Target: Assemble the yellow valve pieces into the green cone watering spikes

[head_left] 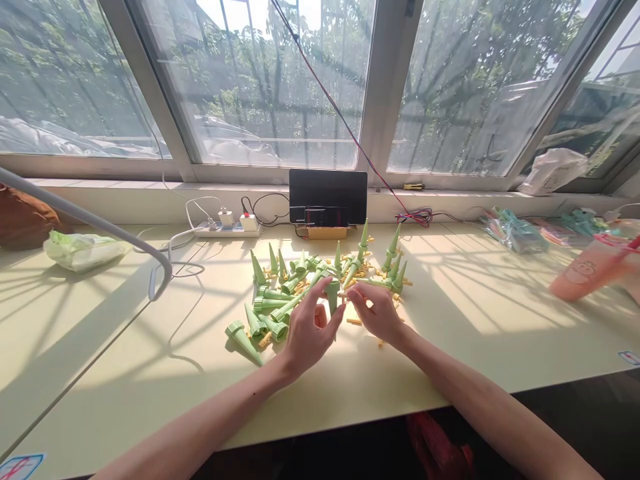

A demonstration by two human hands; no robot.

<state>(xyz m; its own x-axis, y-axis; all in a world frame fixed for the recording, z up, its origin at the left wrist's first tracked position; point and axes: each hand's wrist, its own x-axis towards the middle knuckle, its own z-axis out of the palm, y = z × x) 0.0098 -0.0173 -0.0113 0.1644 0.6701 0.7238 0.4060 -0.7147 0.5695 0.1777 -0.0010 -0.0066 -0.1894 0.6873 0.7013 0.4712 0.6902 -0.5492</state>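
Observation:
My left hand (311, 321) holds a green plastic cone-shaped spike (332, 297) between thumb and fingers, its wide end up. From the right, my right hand (376, 311) pinches a small yellow peg (343, 295) against the side of that spike. How far the peg sits in the spike I cannot tell. Behind and left of my hands lies a heap of more green spikes (275, 300), some standing point up and others on their sides. Loose yellow pegs (354, 322) are scattered among them and close to my right hand.
A black tablet (328, 193) stands on a small box at the back. Left of it lies a power strip (227, 230) with plugs and cables. A grey curved bar (100, 203) crosses the left side. A pink drink cup (583, 270) and plastic bags (515, 230) are at right.

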